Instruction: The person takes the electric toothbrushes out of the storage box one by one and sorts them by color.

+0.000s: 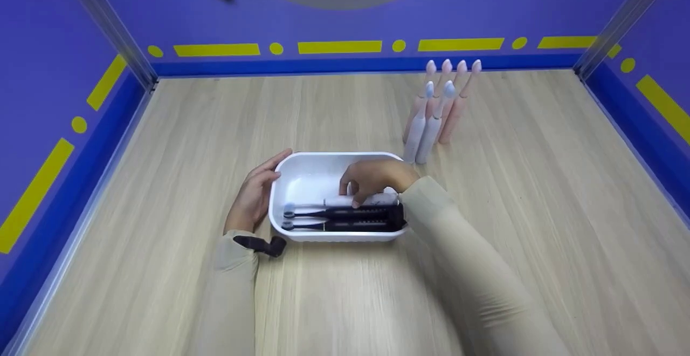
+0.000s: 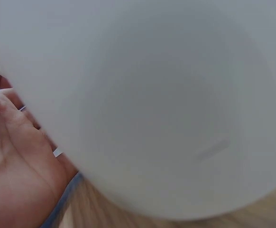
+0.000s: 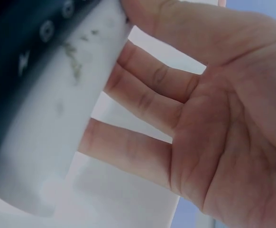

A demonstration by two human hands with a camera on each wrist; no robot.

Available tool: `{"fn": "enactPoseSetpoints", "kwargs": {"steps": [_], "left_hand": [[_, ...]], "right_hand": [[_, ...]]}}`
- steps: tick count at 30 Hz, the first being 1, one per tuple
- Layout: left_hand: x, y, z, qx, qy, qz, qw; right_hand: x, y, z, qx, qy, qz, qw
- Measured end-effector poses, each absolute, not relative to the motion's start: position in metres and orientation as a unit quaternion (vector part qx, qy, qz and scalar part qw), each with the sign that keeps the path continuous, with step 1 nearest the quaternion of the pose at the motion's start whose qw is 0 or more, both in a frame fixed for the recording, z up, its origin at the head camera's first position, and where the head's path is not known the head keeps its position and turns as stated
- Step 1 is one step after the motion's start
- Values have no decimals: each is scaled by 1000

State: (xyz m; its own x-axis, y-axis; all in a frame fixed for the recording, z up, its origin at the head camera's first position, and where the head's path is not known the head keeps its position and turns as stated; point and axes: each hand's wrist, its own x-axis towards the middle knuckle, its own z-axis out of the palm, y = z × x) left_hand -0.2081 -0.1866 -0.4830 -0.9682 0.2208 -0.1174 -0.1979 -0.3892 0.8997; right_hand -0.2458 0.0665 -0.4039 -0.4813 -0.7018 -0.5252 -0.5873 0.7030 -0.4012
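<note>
Left hand (image 1: 250,197) gripped the left rim of a white tub (image 1: 302,178); right hand (image 1: 377,177) pinched a white electric toothbrush (image 1: 384,199) lying inside, beside black electric toothbrushes (image 1: 350,227). Pink toothbrushes (image 1: 455,116) and pale toothbrushes (image 1: 428,137) stood upright beyond, rightward.

Right fingers (image 3: 128,148) bent downward — left fingers (image 1: 277,159) seemingly straight, partly hidden.
</note>
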Motion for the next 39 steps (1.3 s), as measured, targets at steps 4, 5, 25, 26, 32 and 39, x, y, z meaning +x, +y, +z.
{"fn": "enactPoseSetpoints", "kwargs": {"steps": [4, 5, 25, 26, 32, 39], "left_hand": [[-208, -187, -484, 11, 540, 832, 124], [-208, -187, -484, 10, 540, 832, 124], [-209, -186, -483, -3, 535, 836, 119], [-209, -186, -483, -3, 534, 837, 119], [-209, -185, -483, -3, 534, 838, 113], [-209, -185, -483, -1, 539, 834, 115]], "right_hand": [[-245, 66, -403, -376, 859, -69, 341], [-245, 65, -403, -373, 860, -66, 342], [-241, 66, -395, -391, 857, -75, 328], [-241, 66, -395, -391, 857, -79, 327], [-241, 66, -393, -398, 854, -96, 322], [-239, 68, -388, -389, 858, -111, 315]]}}
